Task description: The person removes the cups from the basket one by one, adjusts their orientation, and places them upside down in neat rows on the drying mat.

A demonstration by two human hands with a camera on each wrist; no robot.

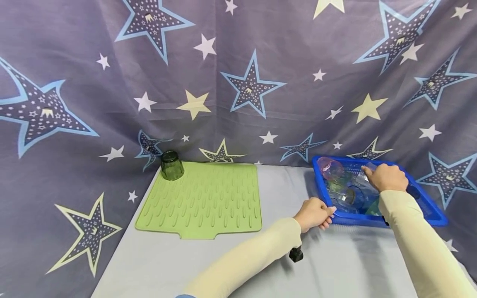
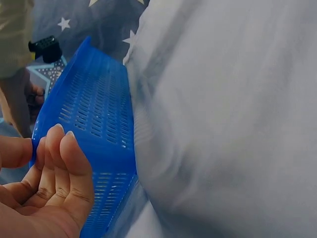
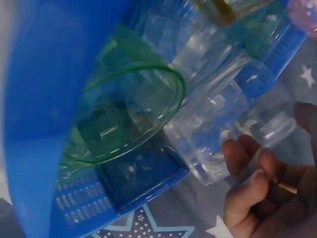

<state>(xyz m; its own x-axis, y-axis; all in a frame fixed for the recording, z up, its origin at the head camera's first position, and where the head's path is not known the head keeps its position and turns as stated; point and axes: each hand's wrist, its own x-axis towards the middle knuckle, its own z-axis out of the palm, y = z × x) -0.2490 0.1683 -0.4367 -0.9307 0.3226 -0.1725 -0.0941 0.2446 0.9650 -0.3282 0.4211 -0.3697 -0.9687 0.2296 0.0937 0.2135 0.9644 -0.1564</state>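
Observation:
My left hand (image 1: 316, 214) grips the front left corner of a blue plastic basket (image 1: 372, 220), thumb on the rim and fingers curled against the outer wall. Over the right part of the basket is my right hand (image 1: 389, 178); in the right wrist view its thumb and fingers (image 3: 247, 193) pinch the handle-like side of a clear plastic mug (image 3: 213, 131). Beside that mug in the basket lie a green transparent cup (image 3: 176, 82), a dark blue cup (image 3: 143, 178) and a pink cup (image 1: 331, 167). Several other clear cups overlap there.
A light green drying mat (image 1: 208, 198) with raised ridges lies left of the basket. On its back left corner a dark green glass (image 1: 172, 166) stands. A grey star-patterned curtain (image 1: 238, 124) hangs behind the white-covered table (image 1: 238, 265).

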